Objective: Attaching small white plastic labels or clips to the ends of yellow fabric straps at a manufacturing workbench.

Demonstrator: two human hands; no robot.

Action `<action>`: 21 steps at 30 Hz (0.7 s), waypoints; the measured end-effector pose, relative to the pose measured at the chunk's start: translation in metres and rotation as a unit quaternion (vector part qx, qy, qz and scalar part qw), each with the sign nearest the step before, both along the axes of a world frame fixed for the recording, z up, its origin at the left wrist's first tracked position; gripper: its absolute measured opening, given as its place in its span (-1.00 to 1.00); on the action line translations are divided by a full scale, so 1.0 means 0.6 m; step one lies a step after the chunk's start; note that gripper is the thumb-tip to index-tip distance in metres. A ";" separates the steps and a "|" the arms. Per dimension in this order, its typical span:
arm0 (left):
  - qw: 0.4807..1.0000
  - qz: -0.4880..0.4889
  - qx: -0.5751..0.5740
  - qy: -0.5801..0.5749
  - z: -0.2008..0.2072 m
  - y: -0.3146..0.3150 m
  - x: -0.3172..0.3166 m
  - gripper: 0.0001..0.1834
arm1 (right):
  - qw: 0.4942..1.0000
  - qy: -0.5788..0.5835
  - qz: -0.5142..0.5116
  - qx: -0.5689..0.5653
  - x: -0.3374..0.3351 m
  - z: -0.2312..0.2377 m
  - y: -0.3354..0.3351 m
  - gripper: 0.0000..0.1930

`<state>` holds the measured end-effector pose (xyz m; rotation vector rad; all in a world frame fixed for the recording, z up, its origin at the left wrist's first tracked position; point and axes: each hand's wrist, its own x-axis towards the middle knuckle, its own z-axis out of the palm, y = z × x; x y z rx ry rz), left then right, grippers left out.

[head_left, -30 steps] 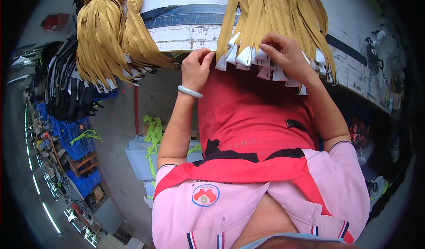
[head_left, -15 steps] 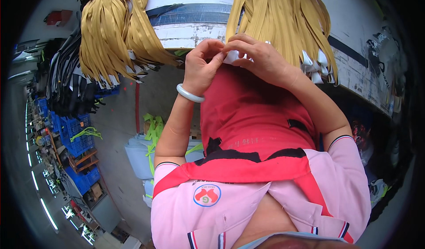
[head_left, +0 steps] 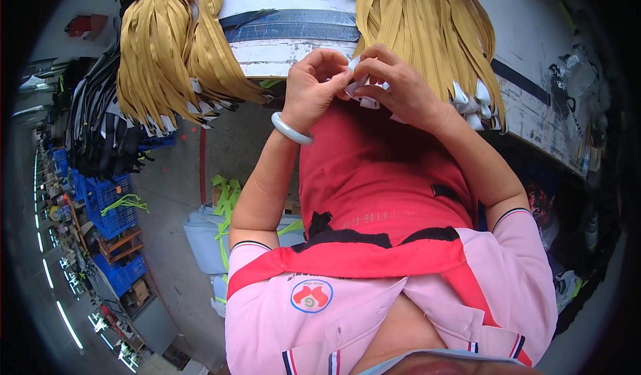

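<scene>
In close, the left hand (head_left: 314, 88) and right hand (head_left: 404, 88) worked nearly together, both pinching white tabs (head_left: 366, 101) at the tan strips' (head_left: 427, 35) near ends! Those strips draped over the desk (head_left: 280, 53), another tan bundle (head_left: 153, 55) hanging left.

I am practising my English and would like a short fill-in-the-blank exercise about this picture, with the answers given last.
1. The left hand and right hand are close together at the ____-coloured ends of the gold strips.
2. A pale bracelet circles the person's ____ wrist.
3. The colour of the person's apron is ____.
4. The plastic crates are ____ in colour.

Missing words: white; left; red; blue.
</scene>
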<state>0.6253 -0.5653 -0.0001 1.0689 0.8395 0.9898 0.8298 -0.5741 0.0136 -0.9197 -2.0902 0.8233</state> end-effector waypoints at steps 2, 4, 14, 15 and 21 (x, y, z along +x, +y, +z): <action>0.997 -0.008 0.031 0.064 -0.002 0.000 0.002 -0.78 | 1.000 -0.028 -0.005 0.008 0.001 0.000 0.001 -0.80; 0.998 -0.015 0.035 0.052 -0.004 -0.002 0.001 -0.77 | 0.996 -0.071 0.030 0.036 0.001 0.001 0.001 -0.81; 0.989 -0.104 0.019 -0.107 -0.002 0.016 0.005 -0.80 | 0.897 0.241 0.059 -0.365 0.029 0.026 0.018 -0.87; 0.988 -0.106 0.020 -0.108 -0.005 0.020 0.006 -0.80 | 0.898 0.240 0.058 -0.364 0.030 0.023 0.019 -0.87; 0.989 -0.131 0.017 -0.069 -0.001 0.034 0.006 -0.87 | 0.879 0.190 0.081 -0.430 0.044 0.042 0.046 -0.81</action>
